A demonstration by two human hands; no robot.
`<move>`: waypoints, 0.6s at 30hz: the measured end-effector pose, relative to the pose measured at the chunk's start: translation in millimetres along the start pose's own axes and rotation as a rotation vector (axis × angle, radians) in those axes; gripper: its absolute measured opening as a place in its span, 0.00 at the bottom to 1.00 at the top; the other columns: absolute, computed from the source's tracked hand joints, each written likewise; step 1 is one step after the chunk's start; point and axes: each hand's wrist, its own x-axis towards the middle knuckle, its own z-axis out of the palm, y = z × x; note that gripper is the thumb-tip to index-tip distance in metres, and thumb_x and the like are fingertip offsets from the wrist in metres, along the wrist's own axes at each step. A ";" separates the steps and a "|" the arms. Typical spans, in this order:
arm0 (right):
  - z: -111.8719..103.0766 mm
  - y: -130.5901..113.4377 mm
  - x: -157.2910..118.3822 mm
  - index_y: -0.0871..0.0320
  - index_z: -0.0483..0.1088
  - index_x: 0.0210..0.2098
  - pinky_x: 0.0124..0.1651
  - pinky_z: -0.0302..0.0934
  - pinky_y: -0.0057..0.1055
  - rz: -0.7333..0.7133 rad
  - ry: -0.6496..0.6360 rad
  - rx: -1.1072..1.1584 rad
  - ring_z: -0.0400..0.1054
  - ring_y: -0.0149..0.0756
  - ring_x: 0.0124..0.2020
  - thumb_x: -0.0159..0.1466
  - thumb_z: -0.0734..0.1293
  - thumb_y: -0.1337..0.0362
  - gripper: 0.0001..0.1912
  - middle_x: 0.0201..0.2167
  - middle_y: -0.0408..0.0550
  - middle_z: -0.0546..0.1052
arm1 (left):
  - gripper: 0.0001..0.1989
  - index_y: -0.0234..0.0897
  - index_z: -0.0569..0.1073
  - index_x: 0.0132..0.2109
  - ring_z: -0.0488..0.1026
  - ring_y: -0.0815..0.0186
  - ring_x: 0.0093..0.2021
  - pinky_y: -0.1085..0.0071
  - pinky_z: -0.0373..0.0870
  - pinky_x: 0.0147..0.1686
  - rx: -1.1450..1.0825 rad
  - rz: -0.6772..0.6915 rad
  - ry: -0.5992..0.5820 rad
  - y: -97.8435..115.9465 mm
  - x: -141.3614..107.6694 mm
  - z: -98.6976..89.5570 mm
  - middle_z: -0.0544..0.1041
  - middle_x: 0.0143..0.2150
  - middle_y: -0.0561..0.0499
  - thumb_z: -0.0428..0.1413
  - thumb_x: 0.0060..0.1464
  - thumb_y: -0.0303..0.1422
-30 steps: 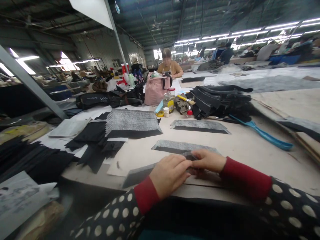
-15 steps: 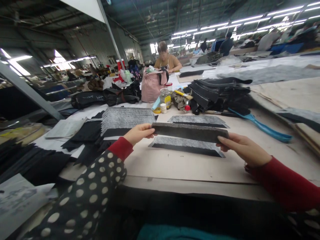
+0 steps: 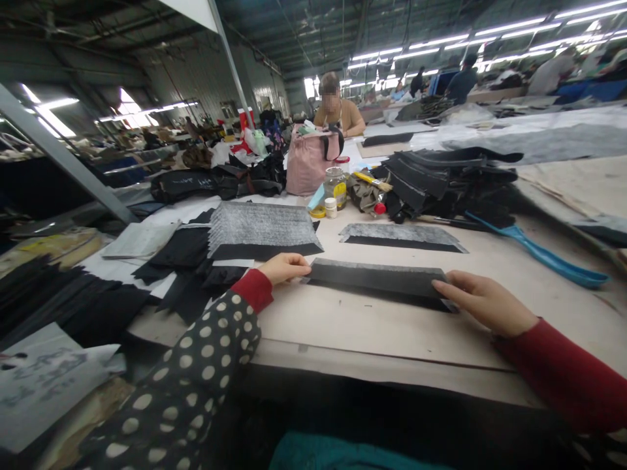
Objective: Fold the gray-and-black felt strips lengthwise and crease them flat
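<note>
A dark strip (image 3: 375, 281) is stretched between my two hands, low over a grey-and-black piece on the board and covering most of it. My left hand (image 3: 285, 269) pinches its left end. At its right end, my right hand (image 3: 482, 297) grips the corner between thumb and fingers. Behind the strip lies another grey-and-black piece (image 3: 401, 236) with slanted ends. To the left is a fanned stack of similar pieces (image 3: 264, 225), grey on top with black front edges.
Beyond the board (image 3: 343, 333) stand a glass jar (image 3: 336, 186), a white bottle (image 3: 330, 208) and a pink bag (image 3: 308, 160). Black pieces (image 3: 421, 176) are heaped behind, a blue-handled tool (image 3: 553, 254) lies right. A person (image 3: 343, 111) sits across the table.
Both hands have lowered the dark strip toward me, over the grey-and-black piece lying beneath it. The whole view has shifted slightly, with the background moving right.
</note>
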 end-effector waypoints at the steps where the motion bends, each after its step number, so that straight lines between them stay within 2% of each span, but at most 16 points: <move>1: 1.0 0.9 0.3 0.58 0.61 0.20 0.24 0.52 0.26 0.002 0.007 -0.037 0.57 0.29 0.20 0.55 0.55 0.47 0.21 0.16 0.41 0.62 | 0.14 0.33 0.68 0.29 0.56 0.77 0.18 0.79 0.52 0.17 0.038 -0.006 -0.002 -0.6 0.7 -0.9 0.62 0.19 0.57 0.56 0.39 0.41; 6: 5.1 2.4 -0.1 0.57 0.61 0.20 0.24 0.51 0.27 0.001 0.041 -0.140 0.57 0.29 0.20 0.55 0.56 0.47 0.20 0.16 0.41 0.63 | 0.14 0.32 0.69 0.26 0.60 0.75 0.21 0.78 0.55 0.20 0.129 0.024 -0.013 -1.5 3.7 -1.2 0.67 0.22 0.55 0.57 0.37 0.40; 13: 8.4 1.9 -1.6 0.57 0.62 0.22 0.23 0.51 0.26 0.046 0.047 -0.182 0.59 0.30 0.19 0.55 0.57 0.49 0.17 0.16 0.41 0.65 | 0.13 0.32 0.70 0.26 0.60 0.75 0.21 0.77 0.56 0.22 0.168 0.021 0.000 2.2 0.0 1.9 0.67 0.20 0.56 0.57 0.37 0.39; 18: 10.3 0.0 -1.8 0.57 0.62 0.22 0.24 0.50 0.26 0.018 0.078 -0.231 0.60 0.30 0.20 0.55 0.57 0.52 0.16 0.17 0.43 0.66 | 0.12 0.32 0.70 0.25 0.62 0.73 0.22 0.77 0.57 0.23 0.211 0.048 0.027 4.0 -2.2 4.3 0.68 0.21 0.55 0.57 0.37 0.39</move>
